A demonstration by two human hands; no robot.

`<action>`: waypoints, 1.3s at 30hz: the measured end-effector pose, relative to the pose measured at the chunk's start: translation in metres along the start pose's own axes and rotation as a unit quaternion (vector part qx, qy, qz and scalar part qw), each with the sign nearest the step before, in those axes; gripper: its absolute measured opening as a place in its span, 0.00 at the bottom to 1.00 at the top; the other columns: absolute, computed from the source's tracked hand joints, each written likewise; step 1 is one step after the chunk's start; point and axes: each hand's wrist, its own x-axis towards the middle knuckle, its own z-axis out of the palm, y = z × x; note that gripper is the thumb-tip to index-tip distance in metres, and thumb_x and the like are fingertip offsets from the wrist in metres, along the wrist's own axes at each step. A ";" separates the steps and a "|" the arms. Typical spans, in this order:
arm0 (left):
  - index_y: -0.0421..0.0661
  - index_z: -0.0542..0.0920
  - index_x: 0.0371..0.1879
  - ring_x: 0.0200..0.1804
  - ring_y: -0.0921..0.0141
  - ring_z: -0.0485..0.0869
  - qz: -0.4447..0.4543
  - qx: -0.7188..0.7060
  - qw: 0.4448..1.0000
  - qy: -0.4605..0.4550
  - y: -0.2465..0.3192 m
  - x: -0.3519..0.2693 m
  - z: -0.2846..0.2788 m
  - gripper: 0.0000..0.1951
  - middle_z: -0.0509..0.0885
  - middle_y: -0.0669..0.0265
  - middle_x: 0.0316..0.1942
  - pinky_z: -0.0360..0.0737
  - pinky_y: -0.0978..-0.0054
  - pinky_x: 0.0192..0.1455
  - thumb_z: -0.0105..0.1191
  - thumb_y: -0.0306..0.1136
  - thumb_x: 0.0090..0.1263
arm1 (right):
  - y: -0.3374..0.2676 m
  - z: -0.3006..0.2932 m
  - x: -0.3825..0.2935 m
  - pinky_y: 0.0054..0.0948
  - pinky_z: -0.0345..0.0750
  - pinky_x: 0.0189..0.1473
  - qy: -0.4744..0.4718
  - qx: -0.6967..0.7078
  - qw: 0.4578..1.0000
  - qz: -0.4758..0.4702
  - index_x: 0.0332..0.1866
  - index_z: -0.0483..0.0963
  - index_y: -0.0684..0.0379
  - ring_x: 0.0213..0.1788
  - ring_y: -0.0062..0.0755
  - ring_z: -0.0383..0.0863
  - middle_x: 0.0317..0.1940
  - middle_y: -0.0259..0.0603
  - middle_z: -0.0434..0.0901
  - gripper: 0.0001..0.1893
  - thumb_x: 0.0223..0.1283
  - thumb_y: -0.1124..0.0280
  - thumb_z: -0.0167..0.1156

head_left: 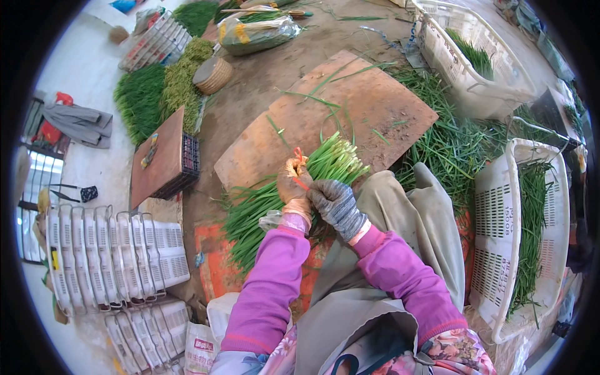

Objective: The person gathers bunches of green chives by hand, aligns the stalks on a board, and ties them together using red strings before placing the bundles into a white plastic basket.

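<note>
A thick bundle of garlic chives (335,161) lies before me, its pale cut ends pointing up and right and its green leaves spreading down and left. My left hand (295,182), in a stained orange-tan glove, rests over the middle of the bundle. My right hand (333,204), in a grey knitted glove, is close beside it. Between the two hands runs a thin red tie (300,183), and both are closed on it. A red end also sticks up above the left fingers. How far the tie passes around the bundle is hidden.
Beneath the bundle is a worn board (300,122) with loose leaves on it. Cut chives (450,136) are heaped to the right, near a white plastic crate (492,243) and another crate (473,47). Stacked white crates (117,253) and a board-topped dark crate (159,159) stand left.
</note>
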 end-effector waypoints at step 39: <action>0.40 0.80 0.42 0.45 0.71 0.80 0.092 -0.300 0.929 -0.193 -0.021 0.007 -0.043 0.11 0.83 0.61 0.41 0.73 0.76 0.53 0.45 0.23 0.64 | -0.015 0.014 0.056 0.34 0.75 0.39 -0.063 -0.181 0.964 0.187 0.36 0.78 0.59 0.32 0.44 0.80 0.27 0.48 0.80 0.12 0.52 0.63 0.57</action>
